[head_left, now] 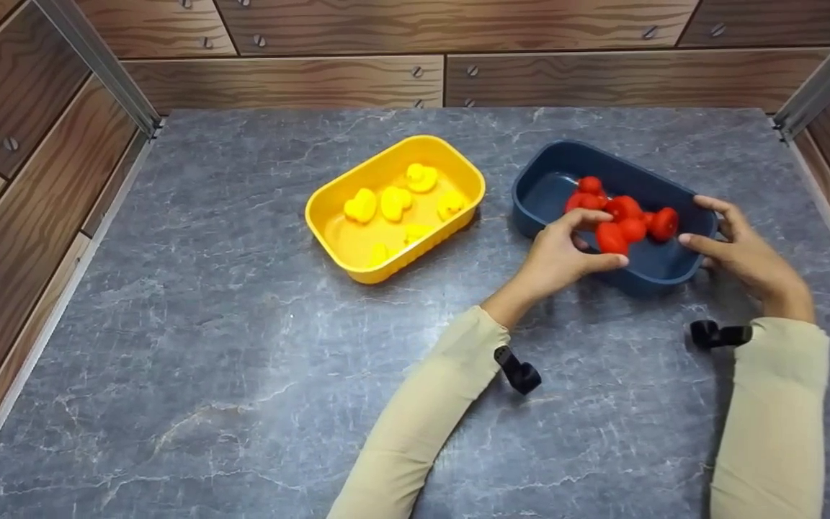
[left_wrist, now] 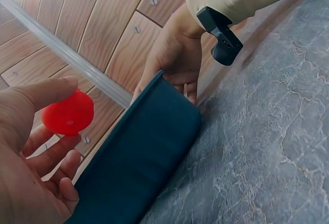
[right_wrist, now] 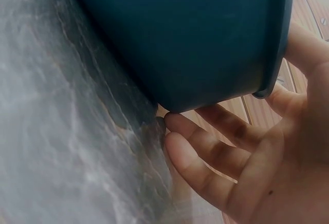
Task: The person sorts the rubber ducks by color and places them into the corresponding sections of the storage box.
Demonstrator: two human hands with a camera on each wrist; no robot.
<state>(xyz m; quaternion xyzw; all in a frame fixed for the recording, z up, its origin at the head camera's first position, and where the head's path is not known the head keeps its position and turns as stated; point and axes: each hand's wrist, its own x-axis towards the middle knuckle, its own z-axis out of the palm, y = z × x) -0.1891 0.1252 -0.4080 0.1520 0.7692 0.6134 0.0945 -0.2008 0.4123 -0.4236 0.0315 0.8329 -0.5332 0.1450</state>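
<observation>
Red toy: pinched in left hand over blue tub, near edge. Left of tub, yellow tub holds only yellow ducks. Right hand clasps tub's right end. Sorting looks nearly finished.

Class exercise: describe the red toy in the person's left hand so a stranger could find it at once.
On the grey marble table, find the dark blue tub right of the yellow tub. At its near rim, the left hand pinches one red toy. The other red toys lie untouched inside.
</observation>
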